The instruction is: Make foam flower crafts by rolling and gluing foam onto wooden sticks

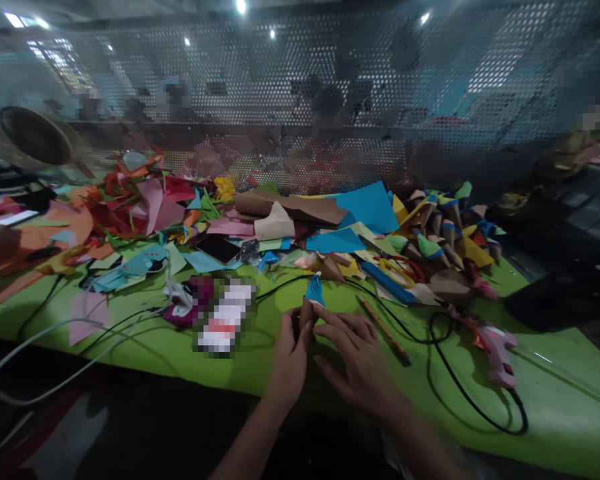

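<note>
Above the front part of the green table, my left hand is closed around the brown body of a small cone-shaped piece with a gathered blue top. The top points up and away from me, with a pale spot at its tip. My right hand lies alongside, its fingers stretched out and thumb apart. Its fingertips touch the piece just under the blue part. Much of the brown body is hidden by my fingers. To the right of my right hand lies a thin brown stick, perhaps a pencil.
A pink glue gun with a looping black cord lies at right. Scissors and a blue cutter lie nearer the middle. Similar cones are piled behind. Coloured sheets, a phone and a white cable occupy the table.
</note>
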Available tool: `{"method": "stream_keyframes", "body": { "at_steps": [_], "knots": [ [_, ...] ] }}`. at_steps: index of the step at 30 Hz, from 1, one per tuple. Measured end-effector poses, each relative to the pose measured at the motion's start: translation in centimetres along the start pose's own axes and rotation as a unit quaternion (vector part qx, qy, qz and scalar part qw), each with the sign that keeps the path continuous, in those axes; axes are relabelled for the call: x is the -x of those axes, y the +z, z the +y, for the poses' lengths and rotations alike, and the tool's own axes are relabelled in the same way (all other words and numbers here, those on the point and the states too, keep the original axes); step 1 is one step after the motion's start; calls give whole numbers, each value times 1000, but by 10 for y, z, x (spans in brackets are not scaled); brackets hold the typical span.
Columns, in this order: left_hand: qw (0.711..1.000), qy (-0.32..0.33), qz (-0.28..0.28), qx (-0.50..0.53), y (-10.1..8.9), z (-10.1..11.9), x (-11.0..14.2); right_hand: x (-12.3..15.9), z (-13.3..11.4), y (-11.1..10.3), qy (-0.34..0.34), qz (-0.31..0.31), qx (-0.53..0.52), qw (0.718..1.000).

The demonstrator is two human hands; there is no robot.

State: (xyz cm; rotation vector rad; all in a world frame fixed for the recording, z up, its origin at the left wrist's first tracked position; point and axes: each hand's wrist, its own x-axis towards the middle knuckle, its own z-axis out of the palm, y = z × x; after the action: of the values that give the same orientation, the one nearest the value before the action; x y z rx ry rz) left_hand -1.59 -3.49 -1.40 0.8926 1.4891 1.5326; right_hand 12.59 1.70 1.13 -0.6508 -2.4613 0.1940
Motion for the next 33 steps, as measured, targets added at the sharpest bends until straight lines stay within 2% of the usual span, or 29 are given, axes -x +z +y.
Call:
{"method": "stream_keyframes", "body": {
  "at_steps": [6, 17, 23, 33],
  "knots": [
    [999, -30, 15, 22, 0, 6, -1, 4, 1, -1, -10, 6, -4, 1000],
    [1000, -25, 10, 7, -6, 4, 0, 3, 1, 1, -2, -25, 23, 999],
    [999, -36, 23, 1, -6, 7, 0, 5, 2, 2, -9, -8, 16, 1000],
    [999, -48, 17, -11, -8, 10, 1, 4, 1, 1, -8, -19, 7, 1000]
  ]
}}
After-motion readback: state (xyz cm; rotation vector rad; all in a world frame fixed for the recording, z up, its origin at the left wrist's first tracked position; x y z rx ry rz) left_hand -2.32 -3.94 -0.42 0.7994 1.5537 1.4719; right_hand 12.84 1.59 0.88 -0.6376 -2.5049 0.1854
